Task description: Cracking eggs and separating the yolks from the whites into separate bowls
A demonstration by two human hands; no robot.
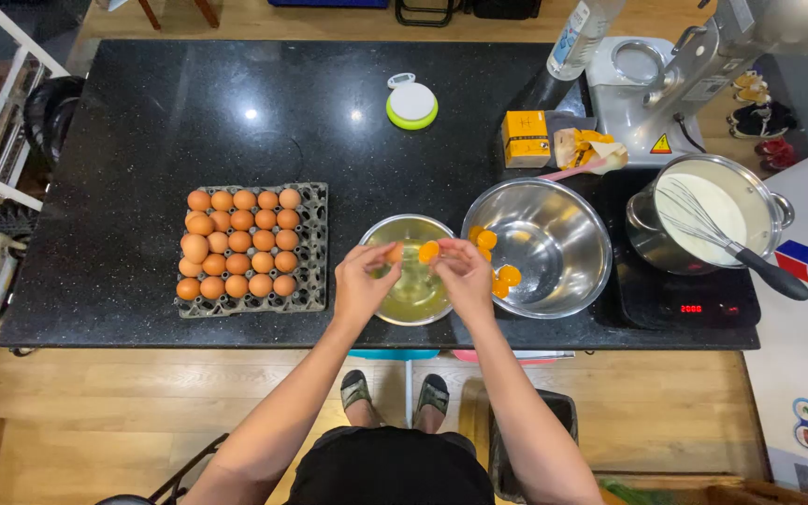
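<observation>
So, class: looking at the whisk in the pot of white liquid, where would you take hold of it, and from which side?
Grip the whisk by its dark handle, which leans out over the rim of the pot toward the lower right. Come from that right side: the wire end sits in the white liquid, so the handle's free end is the only dry, reachable part.

egg tray point(310, 245) left | small bowl point(411, 309) centre, under both hands | large bowl point(572, 224) right | pot point(652, 238) far right
</observation>
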